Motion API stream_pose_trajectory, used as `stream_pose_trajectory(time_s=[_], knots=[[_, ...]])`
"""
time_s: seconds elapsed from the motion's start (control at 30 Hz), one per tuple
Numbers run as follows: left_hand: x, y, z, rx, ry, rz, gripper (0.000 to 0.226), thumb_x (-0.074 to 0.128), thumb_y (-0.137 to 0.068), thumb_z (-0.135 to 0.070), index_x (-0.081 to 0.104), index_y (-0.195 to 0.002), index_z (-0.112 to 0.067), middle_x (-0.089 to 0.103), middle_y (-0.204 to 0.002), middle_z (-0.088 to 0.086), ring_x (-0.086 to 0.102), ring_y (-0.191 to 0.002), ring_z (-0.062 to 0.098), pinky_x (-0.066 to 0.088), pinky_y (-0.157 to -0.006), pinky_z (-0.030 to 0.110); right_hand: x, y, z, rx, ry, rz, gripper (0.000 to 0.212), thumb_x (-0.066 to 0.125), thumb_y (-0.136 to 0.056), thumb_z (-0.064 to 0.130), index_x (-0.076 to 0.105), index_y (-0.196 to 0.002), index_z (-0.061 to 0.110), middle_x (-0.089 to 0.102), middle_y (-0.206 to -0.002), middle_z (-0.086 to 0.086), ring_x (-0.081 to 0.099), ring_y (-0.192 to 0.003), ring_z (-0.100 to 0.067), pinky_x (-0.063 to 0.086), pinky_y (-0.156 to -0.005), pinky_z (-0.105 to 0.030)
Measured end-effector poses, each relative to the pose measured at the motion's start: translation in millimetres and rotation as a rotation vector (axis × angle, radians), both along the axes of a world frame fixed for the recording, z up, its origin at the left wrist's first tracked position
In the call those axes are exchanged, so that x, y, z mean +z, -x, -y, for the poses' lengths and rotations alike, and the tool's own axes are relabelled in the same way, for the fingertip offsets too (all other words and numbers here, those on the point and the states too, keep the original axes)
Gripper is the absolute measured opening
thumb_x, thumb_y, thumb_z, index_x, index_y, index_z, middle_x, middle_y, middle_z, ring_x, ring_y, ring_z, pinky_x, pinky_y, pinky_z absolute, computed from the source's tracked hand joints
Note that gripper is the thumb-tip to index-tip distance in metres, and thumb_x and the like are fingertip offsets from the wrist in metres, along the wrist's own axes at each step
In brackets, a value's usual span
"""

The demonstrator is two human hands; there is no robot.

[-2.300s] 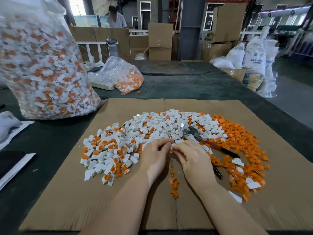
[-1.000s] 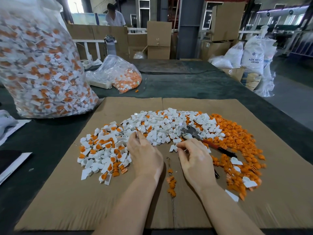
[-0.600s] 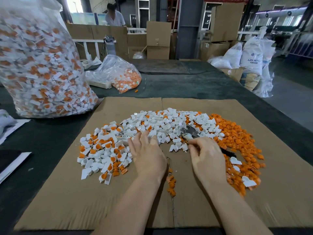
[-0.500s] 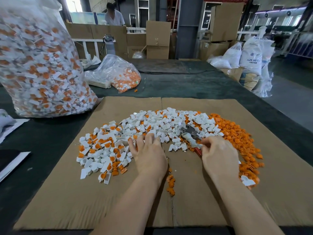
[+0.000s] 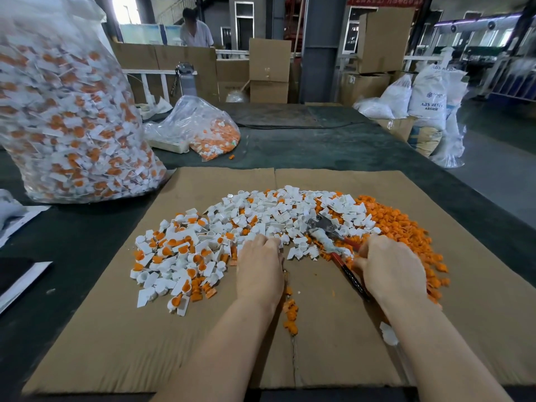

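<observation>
Pliers (image 5: 330,245) handle beneath right hand (image 5: 391,268)

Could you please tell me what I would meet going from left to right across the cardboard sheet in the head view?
The mixed white-and-orange parts pile → left hand → pliers → right hand.

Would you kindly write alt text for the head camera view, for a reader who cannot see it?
A person's left hand touches a heap of white and orange plastic pieces on a cardboard sheet while the right hand grips red-handled pliers.
</observation>
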State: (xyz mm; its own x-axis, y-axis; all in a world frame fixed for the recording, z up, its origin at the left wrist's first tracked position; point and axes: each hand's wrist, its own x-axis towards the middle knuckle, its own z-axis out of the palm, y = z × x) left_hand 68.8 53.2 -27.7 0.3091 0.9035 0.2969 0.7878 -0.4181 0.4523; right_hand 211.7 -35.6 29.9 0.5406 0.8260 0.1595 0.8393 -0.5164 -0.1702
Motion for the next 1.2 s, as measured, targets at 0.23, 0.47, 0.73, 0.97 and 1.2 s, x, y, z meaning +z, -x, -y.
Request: stream_pose_trajectory(time_s=[0.23,0.47,0.73,0.97,1.2], knots=[[1,-1,1,-0.059,0.055,0.117,0.034,0.042,-0.099,-0.014,0.05,-0.132,-0.019,0.05,-0.116,0.001,0.049,-0.108,0.017,0.045,-0.091,0.028,-16,1,-16,0.096,-0.192,-0.025,0.01,0.053,-0.093,0.013,0.057,-0.102,0.012,0.063,-0.097,-0.005,0.057,-0.088,-0.02,0.049,-0.075,-0.031],[2,0,2,-0.135,0.026,0.175,0.033,0.046,-0.098,-0.017,0.054,-0.13,-0.015,0.035,-0.104,-0.007,0.046,-0.084,0.005,0.034,-0.078,0.008,-29,30,-31,0.304,-0.442,-0.293,0.024,0.055,-0.091,0.006,0.064,-0.113,0.01,0.059,-0.112,-0.004,0.056,-0.1,-0.013,0.034,-0.086,-0.013],[3,3,2,-0.103,0.004,0.232,0.021,0.059,-0.091,-0.026,0.068,-0.11,-0.019,0.059,-0.104,-0.007,0.053,-0.1,0.01,0.036,-0.081,0.015,-48,40,-28,0.27,-0.545,-0.283,0.01,0.066,-0.082,0.003,0.07,-0.088,0.01,0.067,-0.089,0.001,0.058,-0.089,-0.015,0.03,-0.071,-0.014],[2,3,3,-0.167,-0.016,0.171,0.036,0.057,-0.093,-0.016,0.057,-0.128,-0.022,0.043,-0.096,-0.01,0.051,-0.095,0.01,0.032,-0.075,0.011,-50,39,-26,0.295,-0.568,-0.291,0.017,0.064,-0.085,0.003,0.071,-0.099,0.008,0.067,-0.096,-0.001,0.052,-0.084,-0.006,0.027,-0.077,0.005],[4,6,4,-0.142,-0.006,0.305,0.013,0.062,-0.089,-0.023,0.066,-0.099,-0.017,0.048,-0.086,-0.014,0.043,-0.077,-0.001,0.033,-0.067,0.001,-51,39,-24,0.284,-0.616,-0.448,0.007,0.065,-0.085,0.008,0.067,-0.089,0.013,0.064,-0.083,0.005,0.056,-0.077,-0.005,0.039,-0.068,-0.005]])
